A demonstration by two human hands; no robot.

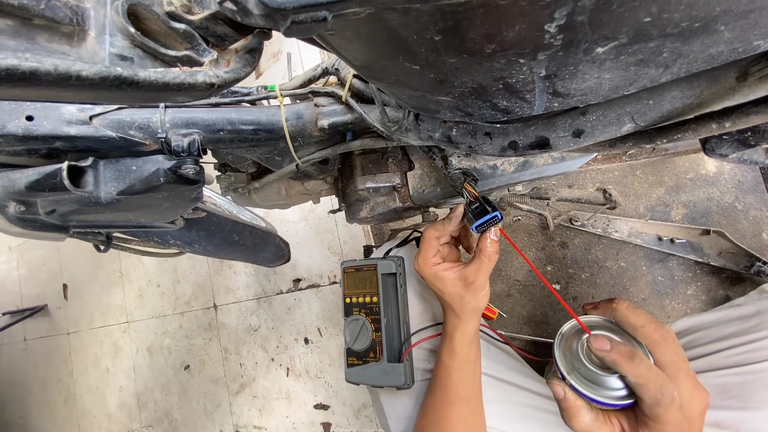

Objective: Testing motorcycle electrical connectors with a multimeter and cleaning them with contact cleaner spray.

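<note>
Left hand (454,268) pinches the blue-faced connector (485,216) at twelve o'clock of the grey multimeter (376,324), right hand (632,376) grips the spray can (590,362), red straw (544,280) aimed in, next calling for a steady press

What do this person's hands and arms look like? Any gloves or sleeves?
Both hands are bare, no gloves, rings or watch showing. The left hand has a bare forearm with no sleeve in view. The right hand looks smudged with grime at the fingers; its arm is out of view.

Multimeter (376,322) left of connector (483,216), spray can (593,362) at right.
</note>
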